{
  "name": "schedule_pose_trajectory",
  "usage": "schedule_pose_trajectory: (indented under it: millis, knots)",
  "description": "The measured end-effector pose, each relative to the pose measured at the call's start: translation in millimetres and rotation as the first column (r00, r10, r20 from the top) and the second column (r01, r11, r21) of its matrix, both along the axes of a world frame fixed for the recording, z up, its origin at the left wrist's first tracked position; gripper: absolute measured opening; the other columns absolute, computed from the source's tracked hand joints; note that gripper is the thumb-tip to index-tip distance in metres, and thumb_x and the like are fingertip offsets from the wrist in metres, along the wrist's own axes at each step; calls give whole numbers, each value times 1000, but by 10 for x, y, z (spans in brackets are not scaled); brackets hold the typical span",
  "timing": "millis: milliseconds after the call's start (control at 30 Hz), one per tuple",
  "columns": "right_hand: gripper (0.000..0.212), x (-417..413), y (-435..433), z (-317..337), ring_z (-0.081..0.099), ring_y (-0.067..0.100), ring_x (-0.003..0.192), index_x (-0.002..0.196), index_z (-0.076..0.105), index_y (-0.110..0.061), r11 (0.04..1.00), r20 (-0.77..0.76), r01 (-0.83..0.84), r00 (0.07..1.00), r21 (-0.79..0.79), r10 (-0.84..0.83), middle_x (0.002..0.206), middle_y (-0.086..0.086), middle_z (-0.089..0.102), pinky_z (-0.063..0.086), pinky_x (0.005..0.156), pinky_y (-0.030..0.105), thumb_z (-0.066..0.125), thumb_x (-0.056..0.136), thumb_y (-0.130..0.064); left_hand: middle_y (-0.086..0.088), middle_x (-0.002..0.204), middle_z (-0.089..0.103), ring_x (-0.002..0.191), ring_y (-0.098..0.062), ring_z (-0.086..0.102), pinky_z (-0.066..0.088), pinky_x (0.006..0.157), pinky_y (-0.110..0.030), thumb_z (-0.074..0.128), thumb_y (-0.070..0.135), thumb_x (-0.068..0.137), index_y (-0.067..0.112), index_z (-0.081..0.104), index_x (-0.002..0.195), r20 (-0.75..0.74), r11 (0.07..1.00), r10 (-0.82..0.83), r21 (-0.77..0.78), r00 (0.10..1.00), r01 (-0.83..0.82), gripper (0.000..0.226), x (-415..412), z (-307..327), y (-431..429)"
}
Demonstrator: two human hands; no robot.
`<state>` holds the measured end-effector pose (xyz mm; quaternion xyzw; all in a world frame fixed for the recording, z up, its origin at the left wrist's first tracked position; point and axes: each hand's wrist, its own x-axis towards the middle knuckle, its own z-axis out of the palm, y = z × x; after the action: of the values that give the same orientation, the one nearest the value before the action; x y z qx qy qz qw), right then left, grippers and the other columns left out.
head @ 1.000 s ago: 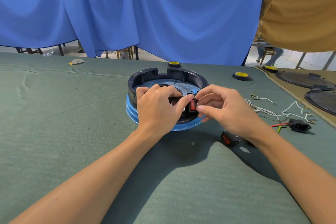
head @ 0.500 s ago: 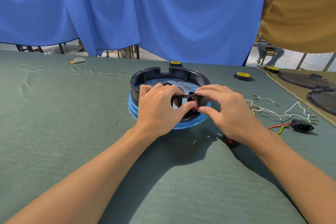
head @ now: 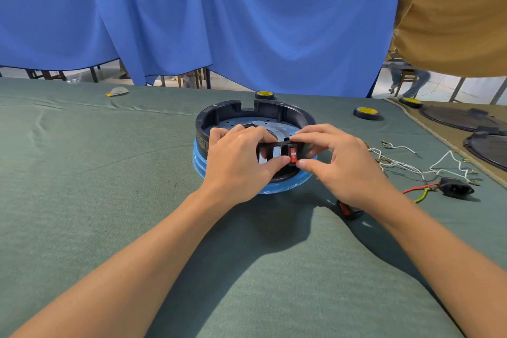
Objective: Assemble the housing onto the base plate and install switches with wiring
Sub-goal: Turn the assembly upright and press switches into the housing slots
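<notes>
One red switch [head: 293, 155] upright in housing [head: 219, 116] wall, face outward

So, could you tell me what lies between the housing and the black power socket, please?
In the head view, loose white wires lie on the cloth between the housing and the power socket; the right hand also crosses that stretch.

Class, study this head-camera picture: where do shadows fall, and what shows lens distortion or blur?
Head view: dark shadows lie on the green cloth between the forearms, below the left hand and right hand; the forearms widen toward the lower corners, a wide-angle effect; the red switch looks sharp, the distant seated person blurred.
</notes>
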<state>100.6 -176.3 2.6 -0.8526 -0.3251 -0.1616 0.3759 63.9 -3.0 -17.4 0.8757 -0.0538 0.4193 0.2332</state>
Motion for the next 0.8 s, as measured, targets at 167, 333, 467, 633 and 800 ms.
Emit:
schedule_pose_trajectory:
  millis: [167, 333, 467, 633, 800]
  knots:
    - [31, -15, 12, 10, 60, 8, 84, 118, 69, -16, 999, -32, -43, 999, 18, 43, 119, -9, 59, 55, 82, 33, 66, 89, -7, 12, 84, 68, 84, -13, 59, 26, 85, -33, 71, 53, 76, 23, 67, 93, 0, 1000, 1, 20, 1000, -1, 35, -11, -8, -13]
    - [42, -25, -17, -9, 60, 8, 90, 123, 67, -17, 991, 0, -125, 992, -44, 125, 120, -9, 60, 51, 77, 17, 73, 82, -7, 11, 87, 69, 86, -14, 59, 27, 86, -35, 69, 58, 69, 22, 67, 96, -11, 998, -17, 61, 1000, 17, 45, -35, -8, 5]
    - [36, -50, 49, -79, 62, 11, 77, 114, 71, -10, 998, 153, -63, 986, 13, 61, 111, -3, 63, 52, 75, 17, 76, 79, -1, 9, 87, 69, 86, -16, 59, 25, 85, -33, 78, 50, 71, 22, 68, 96, 12, 997, 31, 73, 999, -32, 39, -30, -8, -25]
    - [25, -47, 54, -92, 64, 7, 74, 101, 75, -10, 986, 108, -65, 993, 153, 48, 102, -4, 64, 54, 72, 20, 78, 77, -6, 10, 86, 69, 85, -16, 59, 26, 85, -33, 76, 51, 74, 22, 67, 95, 9, 997, 40, 61, 999, -41, 37, -31, -12, -37]
    - [15, -7, 63, -69, 62, 3, 82, 97, 77, -14, 983, 98, 3, 995, 186, -21, 100, -8, 68, 48, 75, 20, 73, 83, -11, 11, 83, 69, 83, -15, 59, 27, 85, -33, 75, 53, 74, 22, 67, 90, 18, 998, 41, 55, 999, -42, 36, -28, -11, -64]
